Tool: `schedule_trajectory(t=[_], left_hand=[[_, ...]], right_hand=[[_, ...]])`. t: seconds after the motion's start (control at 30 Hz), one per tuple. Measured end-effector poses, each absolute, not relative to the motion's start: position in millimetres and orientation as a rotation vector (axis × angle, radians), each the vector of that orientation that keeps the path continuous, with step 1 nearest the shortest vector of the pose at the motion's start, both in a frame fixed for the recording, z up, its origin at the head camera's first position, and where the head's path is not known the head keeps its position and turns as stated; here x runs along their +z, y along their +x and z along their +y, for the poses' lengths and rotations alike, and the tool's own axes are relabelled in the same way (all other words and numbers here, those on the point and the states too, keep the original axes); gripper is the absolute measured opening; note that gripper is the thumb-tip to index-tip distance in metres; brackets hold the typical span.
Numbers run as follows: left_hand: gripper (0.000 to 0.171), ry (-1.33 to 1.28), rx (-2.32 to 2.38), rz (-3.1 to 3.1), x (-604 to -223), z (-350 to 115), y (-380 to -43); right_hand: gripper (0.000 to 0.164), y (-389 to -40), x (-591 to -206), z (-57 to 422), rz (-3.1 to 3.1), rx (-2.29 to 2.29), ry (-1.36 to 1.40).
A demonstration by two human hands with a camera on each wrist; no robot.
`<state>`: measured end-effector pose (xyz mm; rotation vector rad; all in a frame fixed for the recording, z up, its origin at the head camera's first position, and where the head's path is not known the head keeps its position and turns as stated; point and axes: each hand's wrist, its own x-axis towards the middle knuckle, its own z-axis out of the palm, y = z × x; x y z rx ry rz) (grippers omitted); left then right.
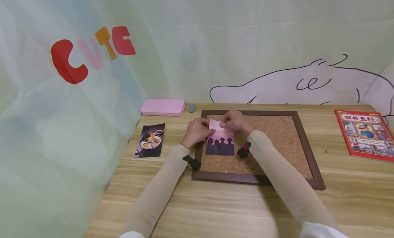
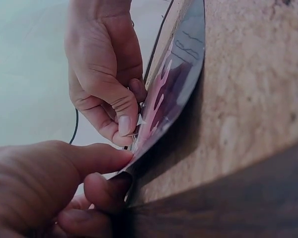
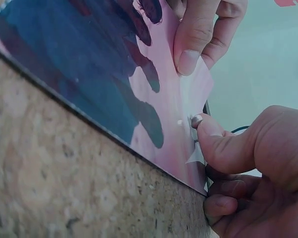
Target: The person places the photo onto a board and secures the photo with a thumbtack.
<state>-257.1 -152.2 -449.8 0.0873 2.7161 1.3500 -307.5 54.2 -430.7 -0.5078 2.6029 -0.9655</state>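
A pink photo (image 1: 220, 145) with dark silhouettes of people lies over the left part of a cork board (image 1: 277, 142) in a brown frame. At its upper left edge the left hand (image 1: 197, 132) pinches the photo, thumb on the printed face. The right hand (image 1: 236, 121) is at the photo's upper part and pinches a small silver thumbtack (image 3: 196, 120) close against the print. Seen from the left wrist, the photo bows up from the cork along its near side. Whether the tack's point enters the photo I cannot tell.
A ramen photo (image 1: 150, 141) lies left of the board on the wooden table. Behind it are a pink pencil case (image 1: 163, 107) and a small grey block (image 1: 192, 108). A red book (image 1: 366, 133) lies at the right. A printed curtain (image 1: 191, 43) hangs behind.
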Motion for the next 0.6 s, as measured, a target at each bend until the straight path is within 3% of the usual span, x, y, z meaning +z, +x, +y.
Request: schedule_trajectory(t=[0.6], left_hand=[[0.033,0.075,1.327,2.738,-448.5,-150.3,-256.7]], right_hand=[[0.017,-311.4,-430.7,50.1,2.588,-0.964,-0.395]])
